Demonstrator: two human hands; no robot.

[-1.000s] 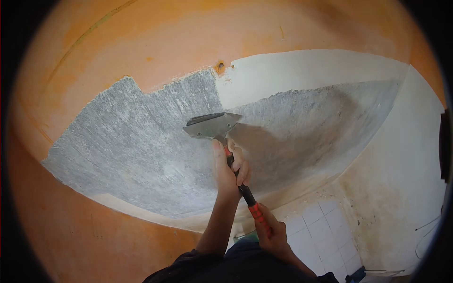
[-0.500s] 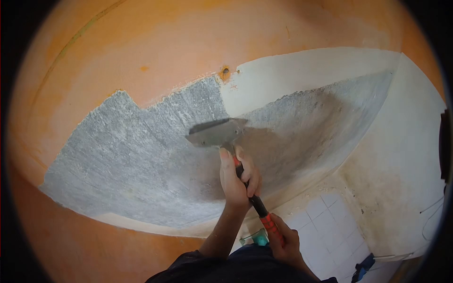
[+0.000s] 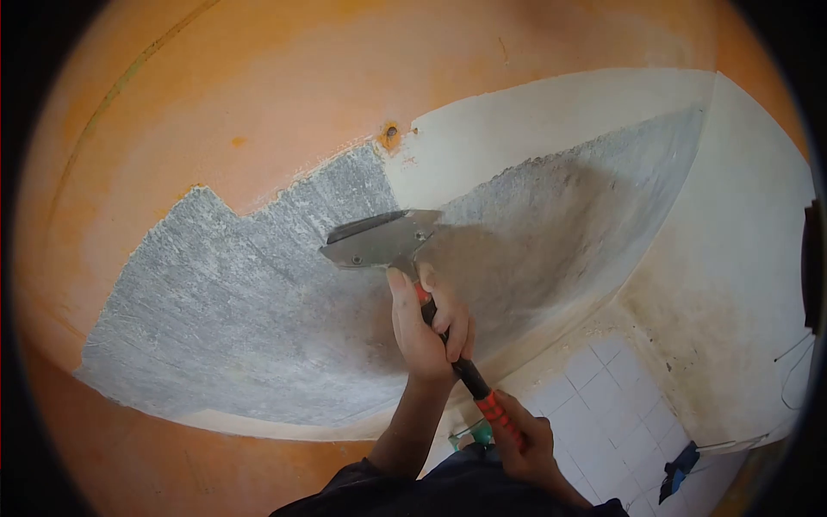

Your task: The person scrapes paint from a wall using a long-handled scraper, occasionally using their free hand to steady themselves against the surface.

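A long-handled scraper (image 3: 372, 242) with a wide metal head and a black and red handle is held in both hands. My left hand (image 3: 424, 332) wraps the shaft just below the head, thumb pointing up along it. Lower down, my right hand (image 3: 530, 441) is closed round the red and black grip. The blade edge points up and left, right at the grey stripped patch of wall (image 3: 258, 293), near its border with a white painted area (image 3: 534, 121).
Orange paint (image 3: 284, 95) surrounds the patch, with a rusty hole (image 3: 392, 132) above the blade. A white side wall (image 3: 732, 284) stands at right. Below lie white floor tiles (image 3: 603, 405), a blue object (image 3: 679, 471) and a green object (image 3: 472, 435) partly hidden behind me.
The scraper head has shifted slightly left against the wall, with both hands keeping their grip. The view has also shifted slightly, moving the patch left and up.
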